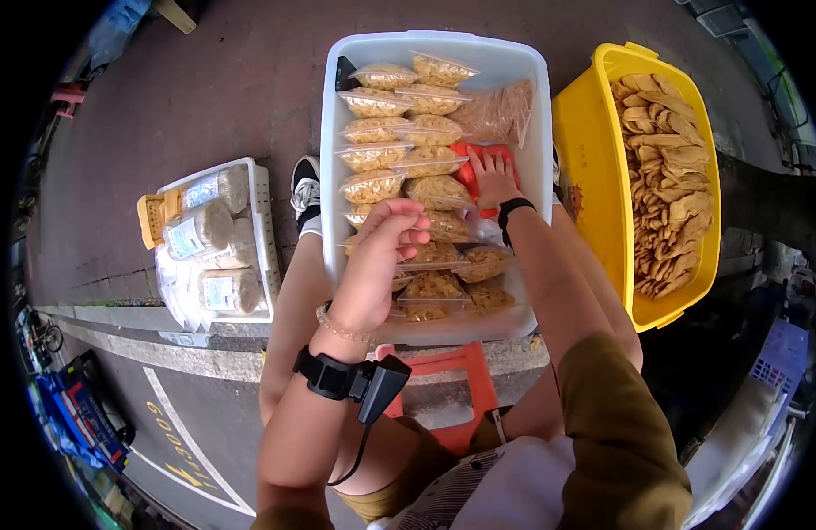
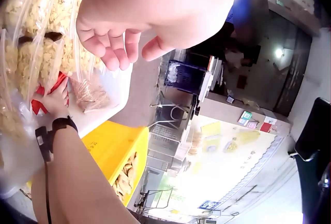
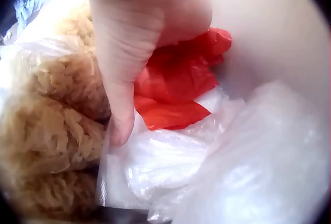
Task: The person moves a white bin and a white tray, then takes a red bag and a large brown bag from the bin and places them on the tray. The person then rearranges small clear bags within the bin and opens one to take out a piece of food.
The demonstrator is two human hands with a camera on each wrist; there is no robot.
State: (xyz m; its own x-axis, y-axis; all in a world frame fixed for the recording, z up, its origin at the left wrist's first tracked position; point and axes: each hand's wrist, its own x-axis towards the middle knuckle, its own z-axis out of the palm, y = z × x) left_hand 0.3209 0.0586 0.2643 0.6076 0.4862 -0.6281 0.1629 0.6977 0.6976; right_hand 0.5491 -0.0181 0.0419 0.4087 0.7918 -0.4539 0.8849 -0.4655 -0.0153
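A pale plastic tub (image 1: pixel 439 37) holds rows of clear zip bags of yellowish flakes (image 1: pixel 372 187). My right hand (image 1: pixel 494 184) rests on a red plastic bag (image 1: pixel 466 174) along the tub's right side, its fingers extended over it. In the right wrist view the thumb (image 3: pixel 122 115) points down beside the red bag, next to crumpled clear plastic bags (image 3: pixel 170 164); the other fingertips are hidden. Above the zip bags hovers my left hand (image 1: pixel 379 256), fingers loosely bent and holding nothing. A bag of reddish-brown bits (image 1: pixel 496 110) lies at the tub's far right.
Right of the tub stands a yellow bin (image 1: pixel 593 168) full of flat brown dried pieces (image 1: pixel 673 185). A white basket (image 1: pixel 268 238) with labelled packets (image 1: pixel 200 231) sits at the left. Below the tub is a red stool frame (image 1: pixel 474 380), between the person's legs.
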